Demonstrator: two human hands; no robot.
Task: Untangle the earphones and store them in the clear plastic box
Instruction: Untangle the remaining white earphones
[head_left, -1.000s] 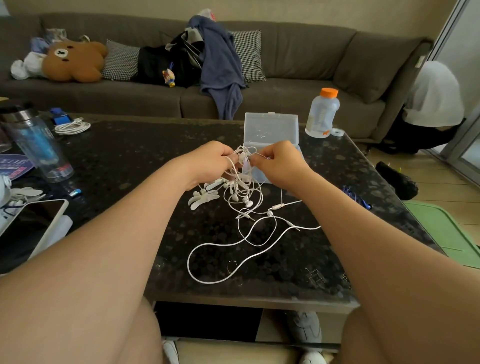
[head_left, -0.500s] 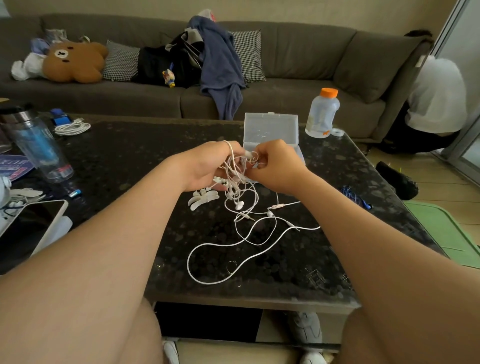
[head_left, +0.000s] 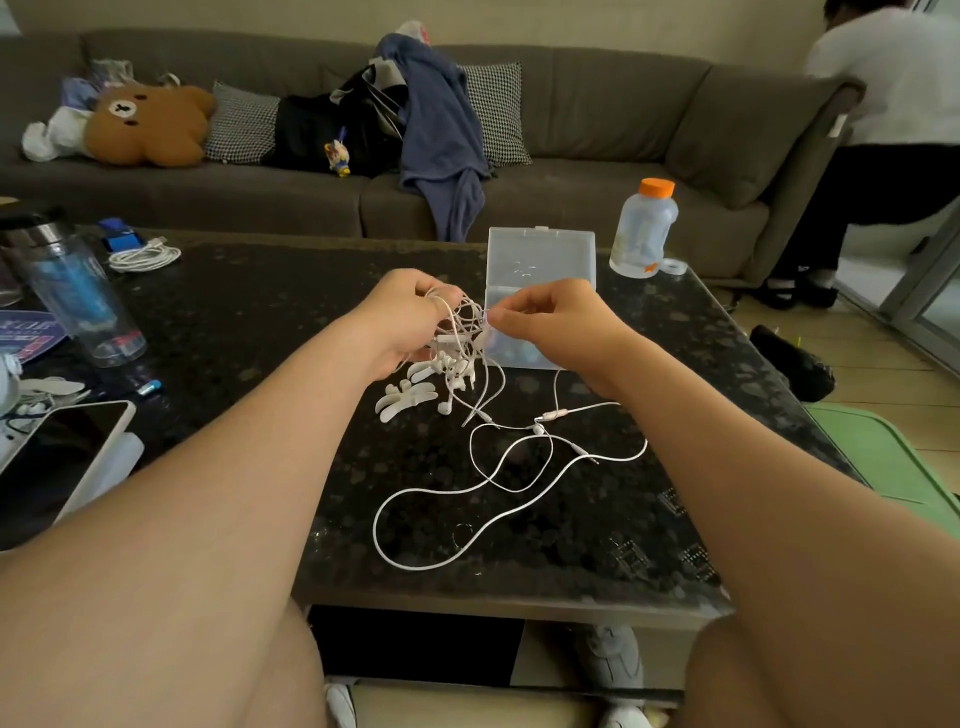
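Both grips pinching earphones (head_left: 470, 332) mid-air

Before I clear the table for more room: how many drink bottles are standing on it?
2. A clear bottle with blue contents stands near the table's left edge; a plastic bottle with an orange cap stands at the far right, beside the open clear box. Nothing seems to hide a third.

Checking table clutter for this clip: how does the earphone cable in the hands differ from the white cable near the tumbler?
The earphone cable sprawls in loose loops and a knot, lifted by the left hand and right hand; the white cable lies neatly coiled, untouched, at the table's far left. Both are thin and white.
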